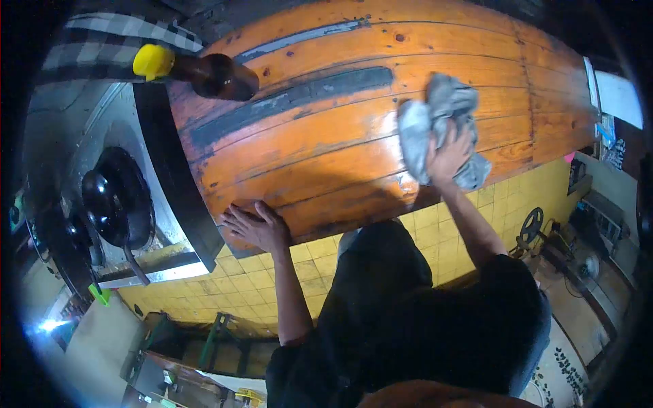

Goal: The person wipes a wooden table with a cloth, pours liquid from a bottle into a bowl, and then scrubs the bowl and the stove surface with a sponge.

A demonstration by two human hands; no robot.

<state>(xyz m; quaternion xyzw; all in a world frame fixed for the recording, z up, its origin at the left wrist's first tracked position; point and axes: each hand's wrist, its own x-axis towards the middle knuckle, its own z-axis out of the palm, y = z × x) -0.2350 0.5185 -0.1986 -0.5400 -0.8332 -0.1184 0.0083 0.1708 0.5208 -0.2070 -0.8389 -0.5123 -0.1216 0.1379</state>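
My right hand (pixel 450 153) presses a crumpled grey cloth (pixel 452 95) onto the orange wooden counter (pixel 326 156), near its front edge. Part of the cloth bunches up beyond the fingers and part spreads out beside the wrist. My left hand (pixel 255 228) lies on the counter's near left corner, fingers stretched apart, with nothing in it. A dark bottle with a yellow cap (pixel 221 76) is at the counter's far left.
To the left is a stove (pixel 170 224) with a black pan (pixel 122 197) whose handle points toward me. A checkered cloth (pixel 122 41) lies behind it. Yellow tiles (pixel 313 272) cover the surface below the counter's front edge. A black handwheel (pixel 530 226) stands at the right.
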